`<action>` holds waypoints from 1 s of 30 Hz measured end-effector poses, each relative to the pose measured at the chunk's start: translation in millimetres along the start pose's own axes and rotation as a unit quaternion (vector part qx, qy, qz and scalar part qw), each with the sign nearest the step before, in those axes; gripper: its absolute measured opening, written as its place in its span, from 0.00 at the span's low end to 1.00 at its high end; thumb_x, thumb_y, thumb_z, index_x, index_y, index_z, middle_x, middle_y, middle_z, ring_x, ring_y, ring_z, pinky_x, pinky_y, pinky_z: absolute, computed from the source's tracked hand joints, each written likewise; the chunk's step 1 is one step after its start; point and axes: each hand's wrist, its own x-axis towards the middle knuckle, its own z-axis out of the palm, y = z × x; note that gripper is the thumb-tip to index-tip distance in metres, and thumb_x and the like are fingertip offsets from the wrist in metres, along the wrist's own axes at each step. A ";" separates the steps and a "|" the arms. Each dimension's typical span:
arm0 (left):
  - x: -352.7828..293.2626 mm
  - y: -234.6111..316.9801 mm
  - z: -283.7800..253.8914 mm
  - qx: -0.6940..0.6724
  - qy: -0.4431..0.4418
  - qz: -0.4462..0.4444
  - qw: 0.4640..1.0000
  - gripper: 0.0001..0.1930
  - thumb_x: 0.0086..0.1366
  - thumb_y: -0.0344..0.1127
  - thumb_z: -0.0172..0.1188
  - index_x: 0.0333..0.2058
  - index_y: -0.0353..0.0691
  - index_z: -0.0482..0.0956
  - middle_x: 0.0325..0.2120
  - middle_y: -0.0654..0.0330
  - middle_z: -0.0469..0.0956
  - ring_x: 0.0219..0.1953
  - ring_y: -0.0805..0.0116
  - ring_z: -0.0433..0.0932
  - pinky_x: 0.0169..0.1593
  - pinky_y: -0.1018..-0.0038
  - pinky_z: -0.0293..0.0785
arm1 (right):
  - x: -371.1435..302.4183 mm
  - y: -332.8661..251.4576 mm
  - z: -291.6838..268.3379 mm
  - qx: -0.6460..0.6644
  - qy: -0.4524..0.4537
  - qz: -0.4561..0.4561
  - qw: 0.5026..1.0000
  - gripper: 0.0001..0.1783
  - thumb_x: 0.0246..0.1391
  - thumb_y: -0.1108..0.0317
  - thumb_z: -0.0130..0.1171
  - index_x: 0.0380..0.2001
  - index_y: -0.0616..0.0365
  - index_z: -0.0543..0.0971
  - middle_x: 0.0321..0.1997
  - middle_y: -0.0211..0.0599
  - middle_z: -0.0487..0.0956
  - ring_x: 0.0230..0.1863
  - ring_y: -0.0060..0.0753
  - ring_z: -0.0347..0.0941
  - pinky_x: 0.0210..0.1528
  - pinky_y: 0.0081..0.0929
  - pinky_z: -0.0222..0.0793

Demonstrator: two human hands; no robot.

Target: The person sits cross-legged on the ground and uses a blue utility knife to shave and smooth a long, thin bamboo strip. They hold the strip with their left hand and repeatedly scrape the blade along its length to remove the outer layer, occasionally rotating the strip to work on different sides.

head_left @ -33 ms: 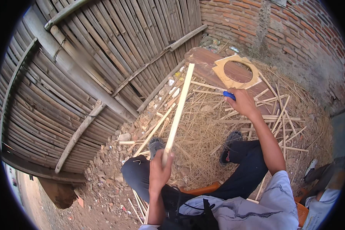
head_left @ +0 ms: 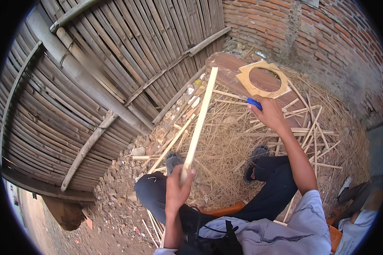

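Note:
My left hand is closed round the lower end of a long, pale bamboo strip. The strip slants up and away from me, its far end near a brown board. Out to the right, my right hand grips a blue-handled knife; its blade is too fine to make out clearly. The knife is apart from the strip. Beyond that hand lies a tan sheet with a large round hole and a jagged outline, resting on the brown board.
Loose bamboo strips lie crossed at the right, over dry shavings. A slatted bamboo fence rises at the left, a brick wall at the back right. Stones edge the fence. Another person's leg shows at the right.
The bamboo strip's far end has shifted slightly up and to the right. My right hand and the knife have turned a little; both grips stay the same.

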 end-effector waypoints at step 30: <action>9.4 43.6 27.0 -0.090 -0.033 0.017 0.995 0.19 0.81 0.44 0.64 0.47 0.29 0.81 0.23 0.62 0.74 0.24 0.72 0.67 0.29 0.68 0.66 | -99.3 -128.9 51.1 0.171 0.018 -0.277 0.945 0.15 0.64 0.58 0.71 0.49 0.51 0.85 0.32 0.36 0.85 0.26 0.44 0.84 0.24 0.38 0.78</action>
